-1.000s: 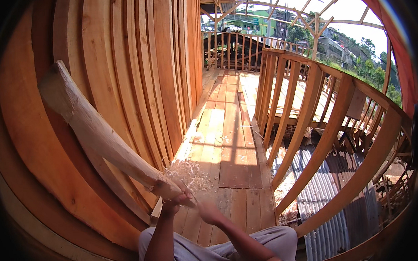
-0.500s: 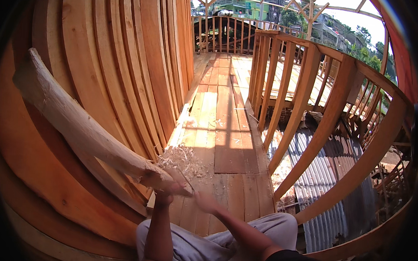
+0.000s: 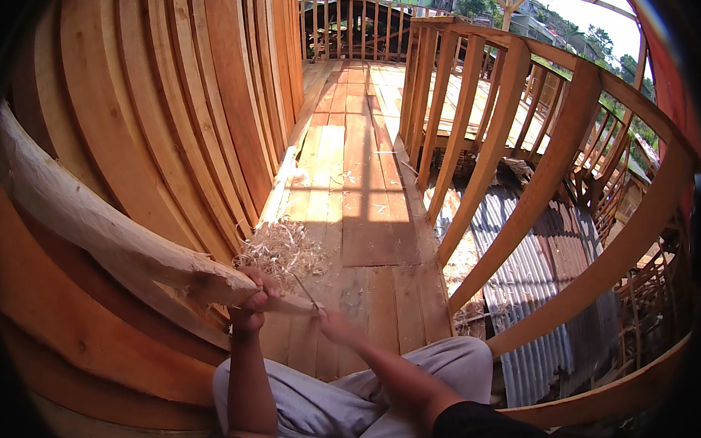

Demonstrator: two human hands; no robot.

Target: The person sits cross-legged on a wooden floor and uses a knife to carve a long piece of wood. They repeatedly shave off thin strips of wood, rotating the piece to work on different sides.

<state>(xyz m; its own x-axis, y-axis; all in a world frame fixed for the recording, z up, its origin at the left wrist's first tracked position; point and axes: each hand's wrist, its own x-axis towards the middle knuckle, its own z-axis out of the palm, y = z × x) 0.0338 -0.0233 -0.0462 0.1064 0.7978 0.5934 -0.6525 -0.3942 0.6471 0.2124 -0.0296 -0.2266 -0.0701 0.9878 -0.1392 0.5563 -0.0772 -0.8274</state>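
A long pale piece of rough wood runs from the left edge down to my lap, its near end tapered. My left hand is closed around that near end. My right hand grips a thin blade whose tip rests against the tapered end of the wood. A heap of pale curly shavings lies on the plank floor just beyond my hands. My knees in grey trousers sit below.
Curved wooden planks lean stacked on the left. A plank walkway runs ahead to a far fence. A wooden railing borders the right, with corrugated metal roofing below it.
The view has tipped downward. The wood piece sits lower and closer, and my right hand has drawn in toward its tapered end.
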